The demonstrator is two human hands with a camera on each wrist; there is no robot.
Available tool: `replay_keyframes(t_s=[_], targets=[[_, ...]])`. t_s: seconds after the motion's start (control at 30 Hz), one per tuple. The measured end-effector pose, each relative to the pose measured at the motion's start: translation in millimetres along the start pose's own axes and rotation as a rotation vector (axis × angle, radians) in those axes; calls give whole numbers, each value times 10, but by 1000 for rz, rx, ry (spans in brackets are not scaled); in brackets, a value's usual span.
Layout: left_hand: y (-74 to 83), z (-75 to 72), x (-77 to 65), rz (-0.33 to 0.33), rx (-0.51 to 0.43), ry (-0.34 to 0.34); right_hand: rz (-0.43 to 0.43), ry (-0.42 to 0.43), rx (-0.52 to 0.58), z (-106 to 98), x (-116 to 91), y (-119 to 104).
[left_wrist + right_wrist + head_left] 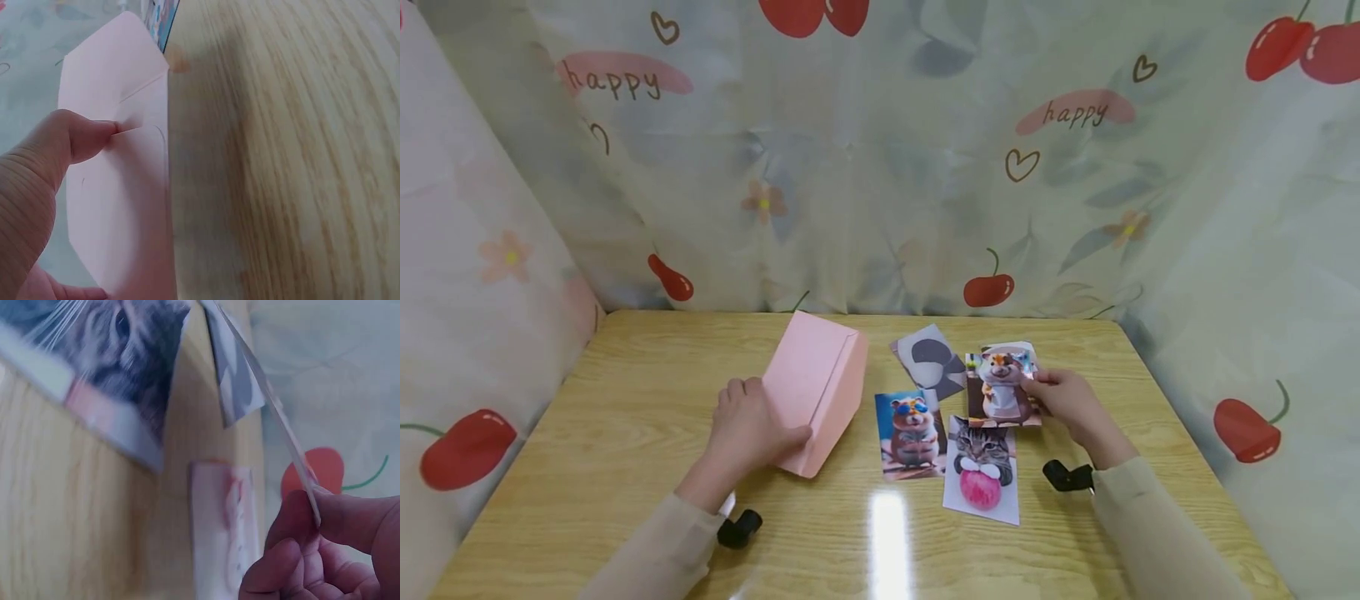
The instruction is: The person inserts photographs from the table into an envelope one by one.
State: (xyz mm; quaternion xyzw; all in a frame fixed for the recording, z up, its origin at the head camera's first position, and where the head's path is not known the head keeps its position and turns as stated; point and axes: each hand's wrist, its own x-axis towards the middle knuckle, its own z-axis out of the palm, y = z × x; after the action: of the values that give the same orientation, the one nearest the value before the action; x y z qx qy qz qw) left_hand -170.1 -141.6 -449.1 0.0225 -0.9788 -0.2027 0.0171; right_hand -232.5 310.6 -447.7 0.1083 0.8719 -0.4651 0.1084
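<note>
My left hand (752,429) grips a pink envelope (812,358), tilted up off the table. In the left wrist view the thumb (94,137) presses at the envelope's opening (140,125), with the flap unfolded. On the right, my right hand (1067,400) pinches a photo card of a hamster in a white apron (1000,400) between thumb and fingers. That card shows nearly edge-on in the right wrist view. Below it lies a card of a cat with a pink ball (980,487), and to its left a card of a hamster in sunglasses (910,446).
A grey and white card (931,358) lies farther back on the wooden table (647,392). Another card (219,531) lies partly behind the held one. Patterned curtains (865,167) enclose the table at the back and both sides.
</note>
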Motion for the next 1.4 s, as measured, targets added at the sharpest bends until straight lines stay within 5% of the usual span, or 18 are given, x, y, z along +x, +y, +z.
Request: replay_keyframes(t_s=[0.53, 0.93, 1.4], targets=[[71, 31, -1, 10, 88, 120, -151, 30, 231, 345, -160, -498], [202, 70, -73, -32, 130, 79, -237, 23, 401, 871, -274, -824], [248, 139, -110, -39, 110, 97, -324, 171, 265, 1355, -370, -943]])
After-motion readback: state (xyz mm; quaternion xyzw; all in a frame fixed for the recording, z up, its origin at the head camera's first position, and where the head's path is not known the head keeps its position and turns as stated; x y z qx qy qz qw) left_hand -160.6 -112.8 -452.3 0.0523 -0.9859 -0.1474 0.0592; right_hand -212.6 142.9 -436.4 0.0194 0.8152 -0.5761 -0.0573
